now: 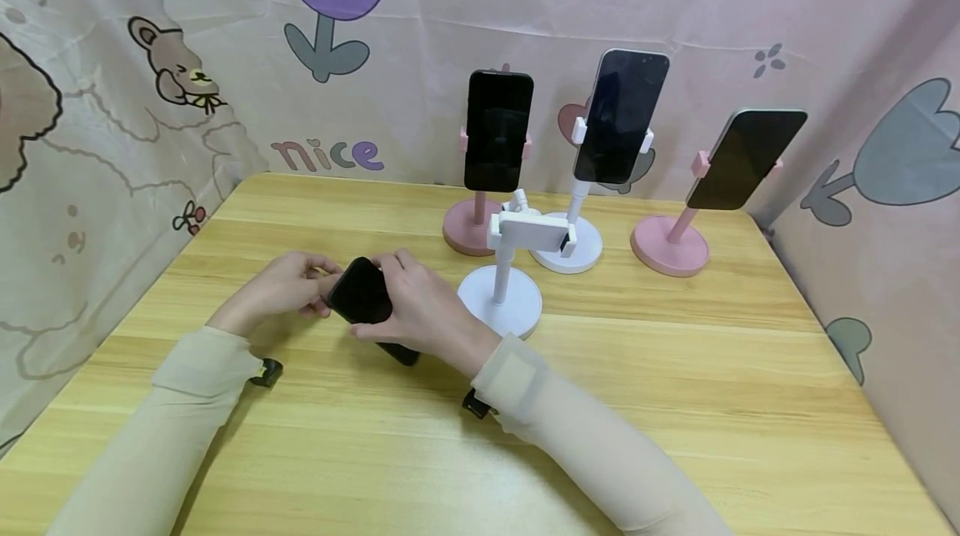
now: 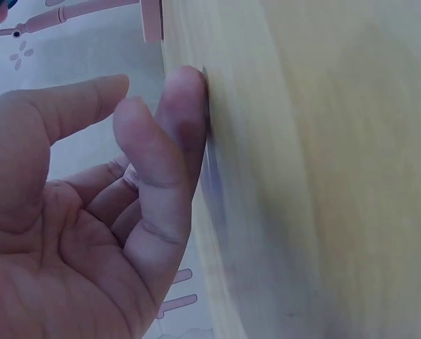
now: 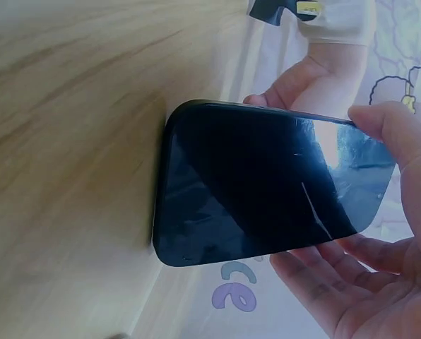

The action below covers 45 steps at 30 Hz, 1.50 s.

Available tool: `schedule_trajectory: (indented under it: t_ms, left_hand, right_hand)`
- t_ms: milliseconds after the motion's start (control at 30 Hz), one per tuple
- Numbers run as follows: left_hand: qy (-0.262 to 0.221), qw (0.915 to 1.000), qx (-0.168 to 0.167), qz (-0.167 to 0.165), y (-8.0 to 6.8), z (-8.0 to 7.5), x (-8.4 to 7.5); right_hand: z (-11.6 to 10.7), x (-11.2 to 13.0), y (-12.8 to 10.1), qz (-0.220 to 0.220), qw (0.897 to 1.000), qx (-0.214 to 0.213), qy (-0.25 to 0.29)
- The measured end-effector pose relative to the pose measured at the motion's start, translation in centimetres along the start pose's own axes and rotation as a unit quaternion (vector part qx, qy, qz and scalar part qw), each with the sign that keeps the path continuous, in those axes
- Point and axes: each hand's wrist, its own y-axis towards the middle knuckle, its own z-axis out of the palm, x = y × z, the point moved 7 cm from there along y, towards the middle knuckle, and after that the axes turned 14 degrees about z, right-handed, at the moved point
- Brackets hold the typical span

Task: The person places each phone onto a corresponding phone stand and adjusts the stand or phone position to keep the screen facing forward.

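Observation:
My right hand [image 1: 429, 311] grips a black smartphone [image 1: 360, 293] by its long edges, thumb on one side and fingers on the other. In the right wrist view the phone [image 3: 267, 187] is tilted up, one short end at or close to the tabletop. My left hand [image 1: 285, 290] is just left of the phone, partly behind it. The left wrist view shows this hand [image 2: 90, 233] with loosely bent fingers and nothing held. One fingertip is at the table surface. To the right of my right hand stands a white phone stand [image 1: 501, 298], its clamp holding no phone.
Behind it are a pink stand [image 1: 471, 227], a white stand [image 1: 573, 248] and another pink stand [image 1: 671, 248], each holding a dark-screened phone. The wooden table [image 1: 675, 403] ends at a printed curtain [image 1: 420, 102] at the back and sides.

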Motion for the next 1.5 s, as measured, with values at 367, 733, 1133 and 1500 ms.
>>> schedule_trajectory:
  t_ms: [367,733,1133,1500]
  left_hand:
    - [0.003,1.0,0.008,0.002,0.2,0.2,0.0]
    - [0.025,0.9993,-0.018,0.019,0.6,-0.3,-0.7]
    - [0.061,0.9926,-0.098,0.036,0.8,-1.4,-2.2]
    - [0.081,0.9886,-0.106,0.07,0.7,-1.0,-3.4]
  right_hand:
    - [-0.6,-0.3,-0.7,-0.017,0.997,-0.014,0.07]
    - [-2.2,-0.2,-1.7,-0.038,0.987,-0.035,0.153]
    - [-4.9,0.9,-3.1,-0.06,0.977,-0.061,0.197]
    - [-7.5,1.7,-4.4,-0.099,0.962,-0.087,0.238]
